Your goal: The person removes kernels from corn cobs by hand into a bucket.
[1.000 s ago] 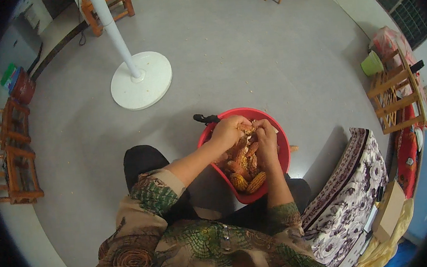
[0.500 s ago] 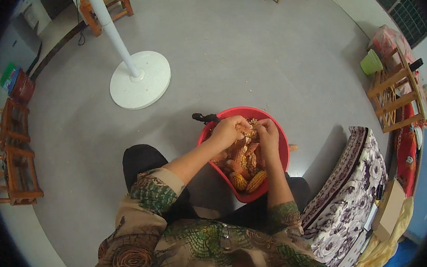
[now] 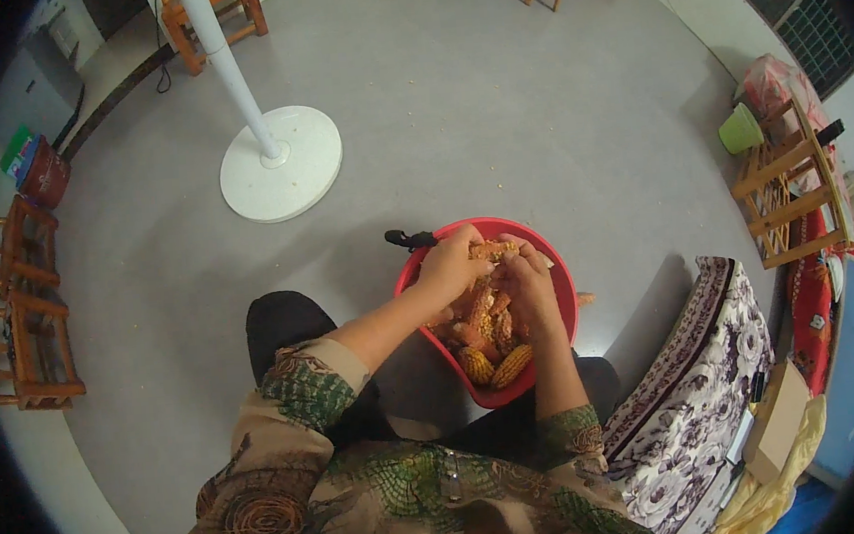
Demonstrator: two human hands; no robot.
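Between my legs is a red basin (image 3: 498, 397) with several orange, partly stripped corn cobs (image 3: 478, 338) in it and two fuller yellow ears of corn (image 3: 512, 366) at its near side. Over the basin, my left hand (image 3: 450, 265) grips a corn cob (image 3: 492, 251) that bears only some kernels. My right hand (image 3: 528, 277) is closed at the other end of that cob, its fingertips against the kernels. Part of the cob is hidden by the fingers. A dark object (image 3: 411, 238) lies at the basin's upper left rim.
Beyond the basin, to the left, stands a white pole on a round base (image 3: 284, 168). A floral cloth (image 3: 692, 387) is close on my right. Wooden chairs (image 3: 34, 308) line the left wall, and a wooden frame (image 3: 792, 183) stands at right. Loose kernels dot the grey floor.
The cob now lies more level between my hands and shows more plainly. My right hand has shifted slightly left and turned, its fingers closer to my left hand.
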